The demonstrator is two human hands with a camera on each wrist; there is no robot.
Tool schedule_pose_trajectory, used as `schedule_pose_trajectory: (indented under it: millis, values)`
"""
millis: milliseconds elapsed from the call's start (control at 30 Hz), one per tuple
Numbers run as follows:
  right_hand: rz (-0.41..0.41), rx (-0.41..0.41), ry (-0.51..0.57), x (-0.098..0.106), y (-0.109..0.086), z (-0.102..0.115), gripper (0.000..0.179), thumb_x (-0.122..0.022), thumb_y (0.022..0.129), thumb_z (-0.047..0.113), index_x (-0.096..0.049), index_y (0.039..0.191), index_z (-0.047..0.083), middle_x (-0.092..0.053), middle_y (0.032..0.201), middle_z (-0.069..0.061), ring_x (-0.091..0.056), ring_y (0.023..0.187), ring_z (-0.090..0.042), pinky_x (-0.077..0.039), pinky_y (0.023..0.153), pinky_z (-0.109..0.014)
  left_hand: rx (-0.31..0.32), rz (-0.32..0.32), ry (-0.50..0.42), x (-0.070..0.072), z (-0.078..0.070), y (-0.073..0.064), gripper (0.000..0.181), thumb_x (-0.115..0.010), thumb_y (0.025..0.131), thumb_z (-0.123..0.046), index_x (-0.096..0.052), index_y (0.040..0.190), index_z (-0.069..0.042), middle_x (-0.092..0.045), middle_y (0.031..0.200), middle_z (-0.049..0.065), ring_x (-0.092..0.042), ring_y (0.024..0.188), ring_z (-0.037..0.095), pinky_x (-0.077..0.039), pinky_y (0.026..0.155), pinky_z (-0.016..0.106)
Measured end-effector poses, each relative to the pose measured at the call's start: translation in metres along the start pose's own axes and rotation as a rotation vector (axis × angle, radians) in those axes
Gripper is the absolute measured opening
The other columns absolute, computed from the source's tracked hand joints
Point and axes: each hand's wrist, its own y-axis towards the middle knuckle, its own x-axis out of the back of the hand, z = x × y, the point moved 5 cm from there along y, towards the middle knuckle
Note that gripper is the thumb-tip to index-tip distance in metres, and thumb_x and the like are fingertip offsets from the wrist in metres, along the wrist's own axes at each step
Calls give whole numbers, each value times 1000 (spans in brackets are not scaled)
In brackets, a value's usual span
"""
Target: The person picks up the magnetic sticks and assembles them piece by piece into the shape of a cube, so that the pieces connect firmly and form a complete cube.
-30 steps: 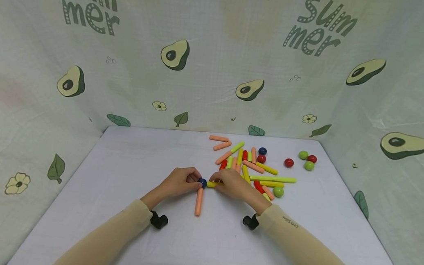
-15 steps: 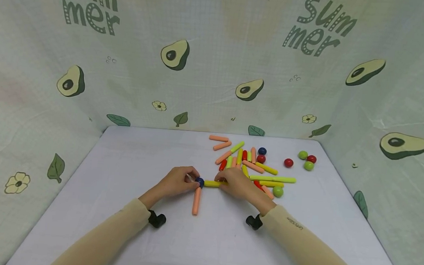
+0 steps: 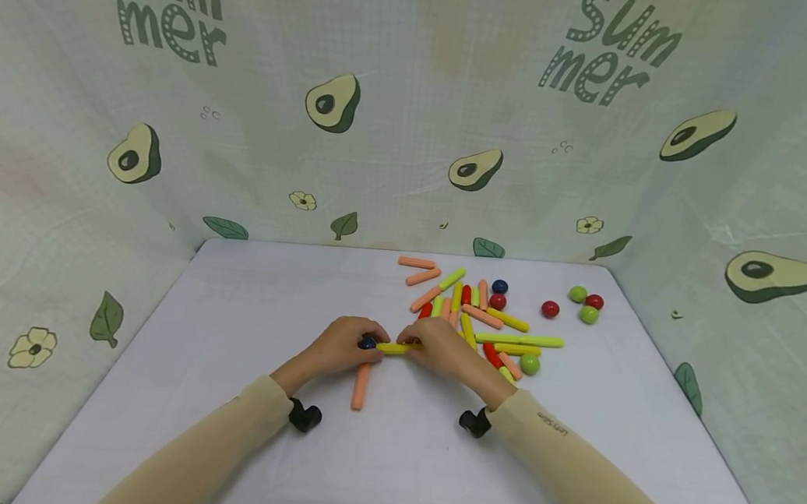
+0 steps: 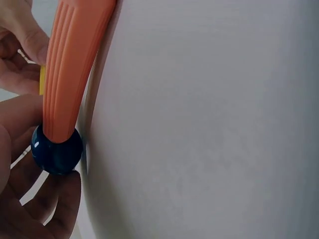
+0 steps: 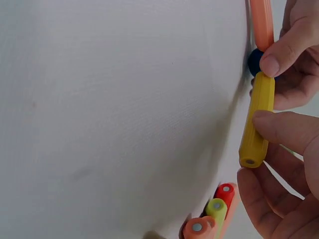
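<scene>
left hand point(image 3: 337, 346) holds blue ball point(image 4: 57, 155), right hand point(image 3: 444, 350) yellow stick point(image 5: 260, 98).

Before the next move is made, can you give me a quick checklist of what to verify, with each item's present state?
1. Blue ball held by the left hand: ok.
2. Orange stick meeting the blue ball: ok, one end touches it.
3. Yellow stick gripped by the right hand: ok.
4. Yellow stick joined to the blue ball: cannot tell, the left thumb covers the meeting point.
5. Yellow stick's free end bare: ok, no ball on it.
6. Spare blue ball on the table: ok, just behind a red ball.
</scene>
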Motion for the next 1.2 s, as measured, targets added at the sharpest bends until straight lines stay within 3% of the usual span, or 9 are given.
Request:
schedule_pose_trajectory:
  millis: [167, 300, 400, 600, 733, 933, 1200]
  values:
    - [23, -26, 8, 5, -4, 1, 21, -80, 95, 6, -81, 116, 8, -79, 108, -3, -70, 97, -18, -60, 92, -37, 8, 13, 24, -1, 0, 1, 20, -83, 95, -22, -79, 115, -23, -76, 114, -6, -66, 104, 13, -54, 97, 41]
    - [37, -61, 7, 21, -18, -4, 26, -80, 95, 7, -79, 121, 8, -78, 117, -4, -70, 107, -24, -58, 97, -42, 34, 10, 32, -1, 1, 0, 20, -82, 95, -23, -79, 115, -23, -76, 116, -6, -66, 109, 15, -53, 101, 43]
    - [22, -92, -2, 38, -34, -16, 24, -78, 96, 7, -79, 120, 8, -77, 118, -4, -68, 112, -27, -54, 106, -48, 55, 5, 34, -1, 3, -1, 20, -82, 96, -25, -79, 115, -24, -75, 116, -8, -66, 109, 14, -53, 102, 43]
    - [39, -215, -37, 67, -72, -54, 25, -78, 96, 4, -79, 120, 11, -74, 124, -5, -63, 124, -32, -52, 108, -55, 75, 0, 33, -2, 7, -2, 20, -81, 96, -25, -79, 116, -26, -74, 113, -10, -64, 105, 11, -53, 101, 41]
    - [68, -275, -67, 79, -95, -76, 28, -79, 95, 7, -78, 123, 11, -73, 125, -7, -63, 115, -31, -57, 99, -53, 73, 1, 33, -2, 7, -2, 20, -81, 96, -25, -78, 115, -25, -74, 112, -9, -64, 104, 12, -53, 100, 42]
    - [43, -236, -93, 89, -126, -95, 23, -82, 93, 7, -79, 115, 8, -74, 112, -5, -66, 101, -26, -61, 91, -47, 72, 15, 46, -1, 5, -2, 20, -81, 97, -25, -78, 116, -26, -74, 116, -9, -63, 105, 12, -53, 100, 42]
    - [83, -224, -113, 86, -139, -108, 22, -84, 91, 9, -79, 112, 7, -71, 102, -1, -62, 87, -18, -59, 78, -32, 65, 16, 51, -1, 2, -2, 19, -80, 97, -22, -77, 115, -25, -74, 113, -8, -62, 100, 11, -53, 97, 42]
